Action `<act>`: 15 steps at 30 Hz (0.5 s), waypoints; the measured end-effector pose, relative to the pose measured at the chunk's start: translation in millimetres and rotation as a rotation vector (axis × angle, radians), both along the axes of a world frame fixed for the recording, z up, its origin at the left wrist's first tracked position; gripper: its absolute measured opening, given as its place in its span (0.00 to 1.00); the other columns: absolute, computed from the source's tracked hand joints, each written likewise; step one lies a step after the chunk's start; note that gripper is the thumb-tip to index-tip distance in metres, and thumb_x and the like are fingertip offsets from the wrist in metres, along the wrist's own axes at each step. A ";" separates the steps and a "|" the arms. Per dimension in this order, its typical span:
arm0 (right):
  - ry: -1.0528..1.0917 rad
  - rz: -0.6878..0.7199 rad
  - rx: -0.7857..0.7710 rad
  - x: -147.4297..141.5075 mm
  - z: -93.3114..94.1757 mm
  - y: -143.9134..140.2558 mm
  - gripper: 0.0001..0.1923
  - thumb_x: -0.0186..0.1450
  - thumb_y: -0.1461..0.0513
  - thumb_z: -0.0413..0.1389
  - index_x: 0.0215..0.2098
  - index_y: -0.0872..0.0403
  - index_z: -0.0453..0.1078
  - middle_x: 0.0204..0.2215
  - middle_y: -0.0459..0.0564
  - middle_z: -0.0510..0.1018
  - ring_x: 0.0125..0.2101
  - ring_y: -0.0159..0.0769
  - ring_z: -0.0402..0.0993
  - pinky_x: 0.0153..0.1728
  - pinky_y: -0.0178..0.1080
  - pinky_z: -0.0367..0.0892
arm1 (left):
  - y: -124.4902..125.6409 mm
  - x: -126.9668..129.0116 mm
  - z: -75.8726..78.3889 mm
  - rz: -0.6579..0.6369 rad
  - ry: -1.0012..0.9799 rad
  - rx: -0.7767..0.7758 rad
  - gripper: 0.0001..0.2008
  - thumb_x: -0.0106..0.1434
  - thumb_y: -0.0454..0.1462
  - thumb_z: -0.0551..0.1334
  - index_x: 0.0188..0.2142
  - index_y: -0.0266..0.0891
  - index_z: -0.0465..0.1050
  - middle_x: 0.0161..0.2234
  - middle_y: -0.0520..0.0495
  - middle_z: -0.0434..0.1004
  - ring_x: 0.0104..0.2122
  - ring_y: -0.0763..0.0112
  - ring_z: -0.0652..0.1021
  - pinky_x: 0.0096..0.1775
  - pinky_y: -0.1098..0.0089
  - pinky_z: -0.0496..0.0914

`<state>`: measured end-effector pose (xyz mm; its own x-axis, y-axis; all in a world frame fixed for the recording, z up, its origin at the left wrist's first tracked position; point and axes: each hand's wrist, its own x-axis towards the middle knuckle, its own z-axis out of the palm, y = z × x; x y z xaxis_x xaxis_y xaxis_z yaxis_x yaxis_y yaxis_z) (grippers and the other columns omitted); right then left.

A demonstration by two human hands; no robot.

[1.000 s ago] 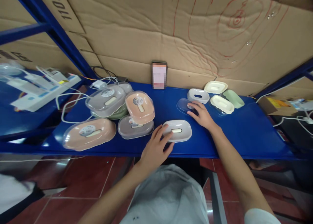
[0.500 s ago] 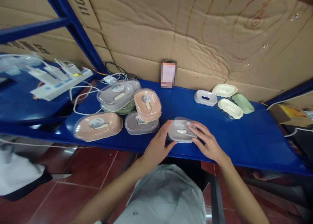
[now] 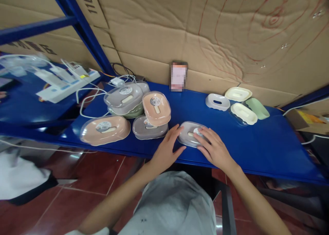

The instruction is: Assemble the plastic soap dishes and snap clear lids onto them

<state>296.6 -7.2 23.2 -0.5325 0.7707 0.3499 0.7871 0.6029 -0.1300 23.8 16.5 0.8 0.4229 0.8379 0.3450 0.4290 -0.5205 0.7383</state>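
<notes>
A grey soap box (image 3: 190, 139) with a clear lid, a round label and a pale bar in its middle sits near the front edge of the blue table (image 3: 257, 156). My left hand (image 3: 167, 147) is beside the box's left end, thumb and fingers spread, its fingertips at or very near the rim. Across the right part of the lid lie the outstretched fingers of my right hand (image 3: 212, 146), partly hiding the label. To the left are a second grey soap box (image 3: 140, 131) and a peach one (image 3: 159, 116) resting partly on it.
Further left lie another peach box (image 3: 89, 134) and a grey box (image 3: 115, 101) stacked over a green one. A phone (image 3: 178, 77) leans on the cardboard at the back. Back right are a grey tray (image 3: 211, 106), cream pieces (image 3: 244, 114) and a green piece (image 3: 258, 109).
My right hand has slid slightly left over the lid. The left hand's fingers look a little looser around the box's end. The whole view has shifted slightly.
</notes>
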 end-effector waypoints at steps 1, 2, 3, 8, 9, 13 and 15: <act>-0.019 -0.053 0.014 -1.1 1.8 8.2 0.28 0.79 0.57 0.53 0.76 0.43 0.60 0.71 0.54 0.70 0.73 0.51 0.61 0.73 0.61 0.59 | -1.5 1.0 0.7 0.016 0.014 0.008 0.35 0.74 0.36 0.64 0.74 0.51 0.53 0.74 0.38 0.60 0.73 0.54 0.66 0.70 0.50 0.67; -0.039 -0.106 0.025 -2.0 4.0 19.2 0.27 0.79 0.56 0.51 0.75 0.44 0.61 0.70 0.54 0.70 0.73 0.51 0.61 0.73 0.61 0.58 | -2.8 1.8 1.5 0.022 0.027 0.012 0.33 0.74 0.36 0.64 0.74 0.51 0.54 0.73 0.38 0.60 0.72 0.55 0.67 0.69 0.50 0.68; -0.053 -0.157 0.031 -2.3 6.5 32.5 0.27 0.80 0.55 0.50 0.75 0.45 0.61 0.70 0.55 0.70 0.73 0.51 0.61 0.73 0.61 0.56 | -3.9 2.3 2.2 0.020 0.038 0.014 0.32 0.74 0.35 0.63 0.73 0.50 0.56 0.73 0.38 0.61 0.72 0.55 0.68 0.69 0.51 0.69; 0.020 -0.379 0.041 17.7 13.5 111.2 0.33 0.81 0.50 0.41 0.79 0.52 0.51 0.75 0.60 0.61 0.75 0.51 0.56 0.73 0.61 0.54 | -5.3 1.9 3.3 0.010 0.053 0.051 0.24 0.75 0.35 0.62 0.68 0.46 0.63 0.69 0.39 0.65 0.68 0.58 0.72 0.67 0.54 0.72; 0.030 -0.437 0.051 26.3 13.2 122.3 0.32 0.81 0.51 0.39 0.79 0.53 0.51 0.75 0.62 0.61 0.75 0.51 0.55 0.72 0.62 0.54 | -5.3 1.7 3.2 0.010 0.055 0.058 0.23 0.75 0.35 0.61 0.67 0.46 0.65 0.68 0.39 0.66 0.67 0.58 0.73 0.66 0.55 0.72; -0.021 -0.579 0.059 59.4 9.5 126.4 0.28 0.79 0.57 0.41 0.71 0.56 0.65 0.66 0.67 0.74 0.67 0.60 0.67 0.67 0.73 0.53 | -6.3 1.8 2.6 0.008 0.086 0.066 0.18 0.77 0.36 0.59 0.64 0.46 0.68 0.66 0.40 0.69 0.65 0.59 0.75 0.66 0.54 0.73; -0.046 -0.552 0.045 66.9 7.8 106.1 0.24 0.78 0.56 0.45 0.65 0.54 0.72 0.61 0.66 0.77 0.62 0.61 0.71 0.65 0.72 0.54 | -7.0 2.1 2.3 0.009 0.107 0.067 0.18 0.77 0.36 0.59 0.64 0.47 0.68 0.66 0.41 0.69 0.65 0.58 0.75 0.66 0.53 0.73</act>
